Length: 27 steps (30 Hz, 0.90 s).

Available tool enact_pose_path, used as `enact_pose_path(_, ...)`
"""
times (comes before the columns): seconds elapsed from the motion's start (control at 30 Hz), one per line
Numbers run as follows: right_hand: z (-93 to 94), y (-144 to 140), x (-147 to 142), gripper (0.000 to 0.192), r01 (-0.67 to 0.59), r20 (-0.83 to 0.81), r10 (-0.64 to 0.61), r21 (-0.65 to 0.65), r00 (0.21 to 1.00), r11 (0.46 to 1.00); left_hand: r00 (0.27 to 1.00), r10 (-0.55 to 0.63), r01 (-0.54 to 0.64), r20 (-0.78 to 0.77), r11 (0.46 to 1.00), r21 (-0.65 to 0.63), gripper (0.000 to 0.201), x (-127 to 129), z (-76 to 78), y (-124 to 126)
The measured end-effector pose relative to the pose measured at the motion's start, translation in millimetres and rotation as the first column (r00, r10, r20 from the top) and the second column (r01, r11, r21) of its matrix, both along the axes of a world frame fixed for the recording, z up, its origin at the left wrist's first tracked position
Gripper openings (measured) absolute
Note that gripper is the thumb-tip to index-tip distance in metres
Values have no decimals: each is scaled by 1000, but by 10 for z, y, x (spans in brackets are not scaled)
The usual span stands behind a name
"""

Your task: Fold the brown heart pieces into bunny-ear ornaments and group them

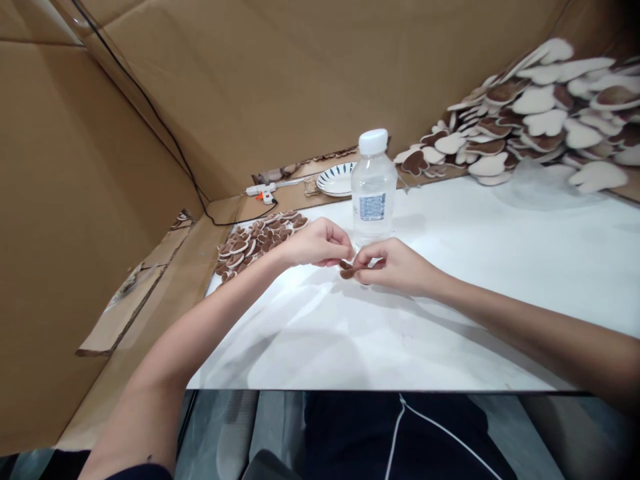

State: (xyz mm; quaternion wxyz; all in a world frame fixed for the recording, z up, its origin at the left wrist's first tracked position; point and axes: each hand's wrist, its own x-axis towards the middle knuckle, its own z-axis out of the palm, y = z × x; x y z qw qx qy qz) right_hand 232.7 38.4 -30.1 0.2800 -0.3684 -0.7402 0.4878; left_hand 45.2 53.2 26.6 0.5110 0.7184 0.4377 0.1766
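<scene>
White worktop (450, 320) stretched ahead between cardboard walls. Near its middle, the left hand (315, 245) and right hand (395, 265) met, both pinching one small brown piece (346, 269). Just behind stood a water bottle (373, 187); farther back lay a plate (336, 179) and a heap of heart-shaped pieces (540, 120).

The small brown piece (347, 269) between the hands is mostly hidden by fingertips. Far right of the hands, the heap of brown and white pieces (540, 113) runs off the picture's edge.
</scene>
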Motion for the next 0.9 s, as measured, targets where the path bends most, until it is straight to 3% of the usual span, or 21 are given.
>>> enact_pose_path(0.13, -11, 10, 2, 8, 22, 25, -25, 93, 999, 995, 998, 27, -25, -64, 999, 31, 12, 62, 52, -244)
enact_pose_path(0.23, 18, 6, 9, 7, 41, 36, -46, 134, 998, 990, 990, 108, -95, -95, 987, 133, 12, 94, 21, -442)
enact_pose_path(0.37, 67, -5, 8, 7, 105, -6, -106, 172, 994, 979, 972, 234, -221, -16, 938, 266, 12, 95, -156, -674)
enact_pose_path(0.47, 107, -33, -2, 6, 138, -55, -131, 137, 990, 981, 944, 322, -328, 69, 901, 283, 12, 84, -334, -770)
enact_pose_path(0.67, 160, -71, -17, 5, 84, -90, -80, 49, 993, 995, 911, 368, -392, 183, 912, 116, 17, 32, -526, -657)
enact_pose_path(0.9, 154, -45, 24, 7, 24, -24, -24, 8, 999, 1000, 958, 146, -166, 247, 984, 59, 25, -101, -480, -297)
